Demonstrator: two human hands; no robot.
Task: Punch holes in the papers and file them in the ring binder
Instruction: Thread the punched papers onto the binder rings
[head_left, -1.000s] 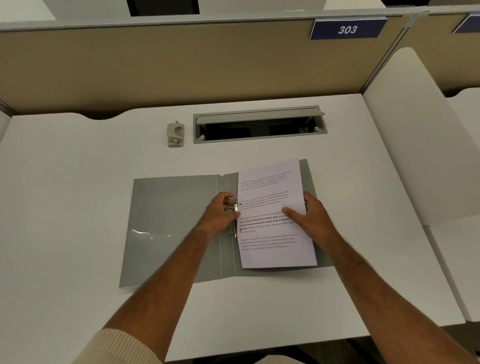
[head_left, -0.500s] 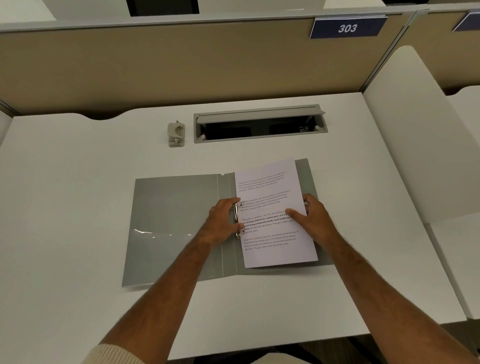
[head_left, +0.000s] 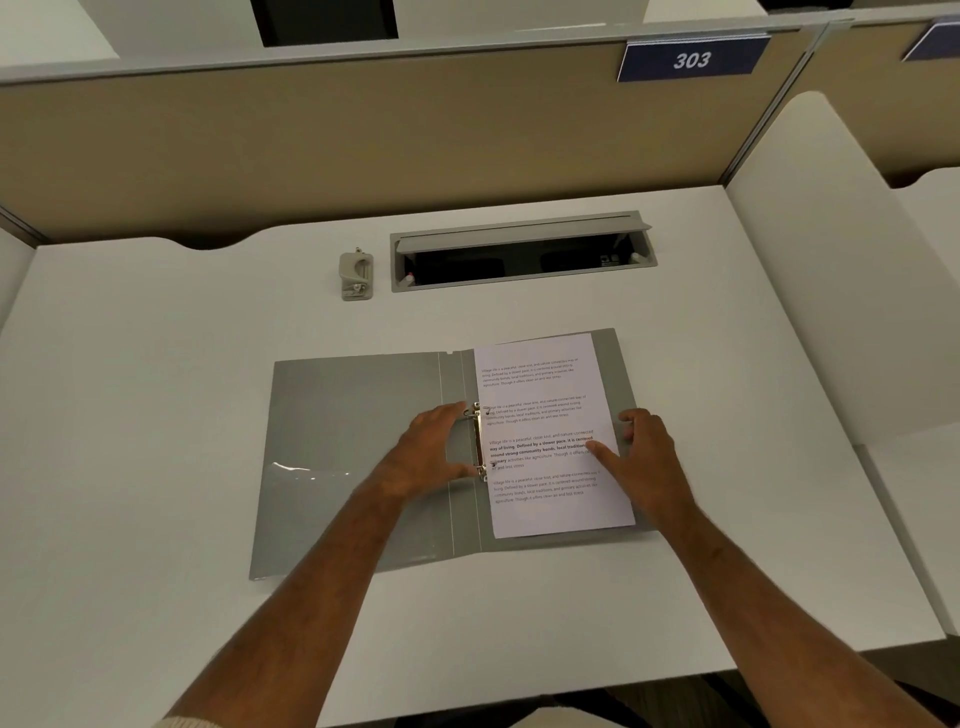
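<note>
A grey ring binder (head_left: 353, 441) lies open on the white desk. A printed sheet of paper (head_left: 545, 395) rests flat on its right half, its left edge at the metal ring mechanism (head_left: 478, 441). My left hand (head_left: 426, 452) sits just left of the rings, with the forefinger at the upper ring and the thumb at the lower one, holding the mechanism between them. My right hand (head_left: 647, 457) lies at the sheet's right edge, thumb pressing on the paper and fingers flat on the cover. A beige hole punch (head_left: 357, 275) stands behind the binder.
An open grey cable tray (head_left: 519, 254) is sunk into the desk behind the binder. A tan partition (head_left: 363, 145) with a blue "303" sign (head_left: 691, 60) closes the back. A white side divider (head_left: 831, 270) stands on the right.
The sheet has straightened and settled flat against the rings. My right hand slid from the middle of the page to its right edge. My left hand drew back to the rings' left side.
</note>
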